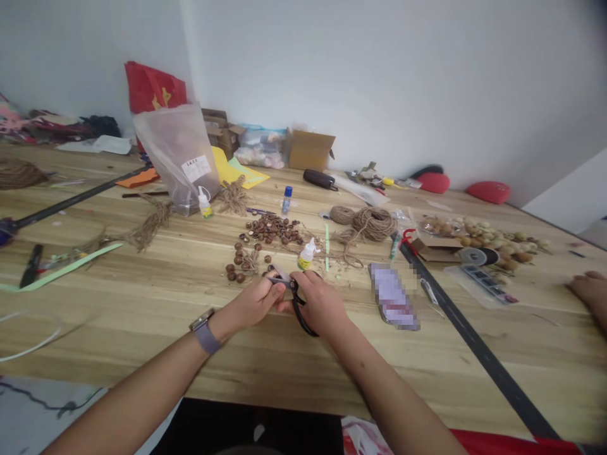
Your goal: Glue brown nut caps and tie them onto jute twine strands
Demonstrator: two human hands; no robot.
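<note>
My right hand (322, 304) is closed round the black handles of a pair of scissors (300, 309). The scissor blades are parted and point left, towards my left hand (256, 302). My left hand is closed in a pinch right at the blades; a small brown thing shows by its fingertips, too small to name. Just beyond my hands stands a white glue bottle (307, 256) with a yellow label. Behind it lies a pile of brown nut shells (272, 229), and several round brown nuts (241, 277) sit to the left around a tied bit of twine (250, 259).
Twine rolls (374, 223), a phone (393, 297) and a utility knife (429, 291) lie to the right. A second glue bottle (205, 203) stands by a translucent bag (177, 145); a glue stick (287, 201) is upright nearby. Another person's hand (590, 291) rests at the right edge.
</note>
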